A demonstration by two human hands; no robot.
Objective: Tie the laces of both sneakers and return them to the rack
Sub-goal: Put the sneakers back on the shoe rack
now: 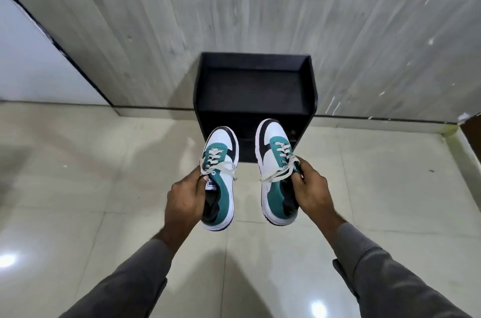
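Note:
I hold two white, teal and black sneakers in the air above the floor, toes pointing away from me. My left hand grips the left sneaker at its tongue and collar. My right hand grips the right sneaker at its collar. Both sneakers show cream laces tied in bows over the tongue. The black rack stands just beyond the toes, against the wall, its top shelf bare.
A grey wood-grain wall rises behind the rack. Glossy cream floor tiles spread around me. A white door or panel with a dark frame is at the left.

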